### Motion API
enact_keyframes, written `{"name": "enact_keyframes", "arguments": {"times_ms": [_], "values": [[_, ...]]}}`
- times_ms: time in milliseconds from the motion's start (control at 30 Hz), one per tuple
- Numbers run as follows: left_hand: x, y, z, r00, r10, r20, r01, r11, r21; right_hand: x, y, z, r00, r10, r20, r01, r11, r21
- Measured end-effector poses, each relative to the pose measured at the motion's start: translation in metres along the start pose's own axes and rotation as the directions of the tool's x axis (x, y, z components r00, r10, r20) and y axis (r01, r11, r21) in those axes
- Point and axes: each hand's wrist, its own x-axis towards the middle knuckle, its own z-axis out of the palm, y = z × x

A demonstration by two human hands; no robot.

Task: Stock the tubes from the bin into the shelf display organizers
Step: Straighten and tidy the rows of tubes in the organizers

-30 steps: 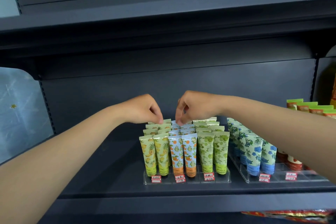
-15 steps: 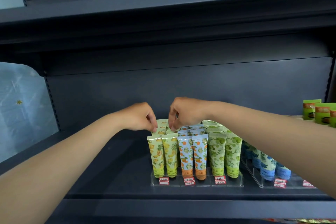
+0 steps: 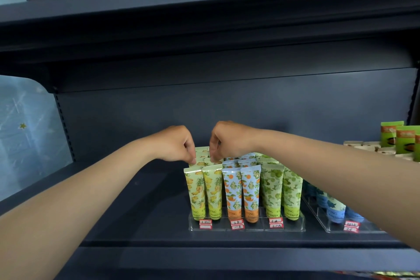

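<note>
We have both hands at the back of the organizer [image 3: 246,228], left hand [image 3: 173,145] and right hand [image 3: 229,141] each pinching the top of an upright yellow tube [image 3: 201,152] just below the fingertips, long axis vertical.

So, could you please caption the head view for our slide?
Both hands, left and right, pinch pineapple-print tubes at the back of a clear organizer.

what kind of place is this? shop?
Most likely a shop: dark metal shelving, clear organizers holding upright rows of tubes, and handwritten red price tags along the front. Both hands are at the back yellow tubes.
</note>
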Motion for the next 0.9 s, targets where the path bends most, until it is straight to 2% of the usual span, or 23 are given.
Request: {"name": "enact_keyframes", "arguments": {"times_ms": [400,733,900], "values": [[-0.002,0.004,-0.003,0.999,0.01,0.033,-0.009,1.0,-0.02,-0.003,-0.002,-0.005,0.999,-0.005,0.051,0.005,1.0,0.0],[-0.003,0.017,-0.011,0.999,0.038,-0.008,-0.039,0.989,-0.146,-0.021,0.01,-0.029,1.0,0.024,0.017,-0.025,0.999,0.022],[0.002,0.033,-0.007,0.998,0.061,-0.007,-0.061,0.983,-0.176,-0.036,0.022,-0.035,0.998,0.052,0.045,-0.052,0.999,0.007]]}}
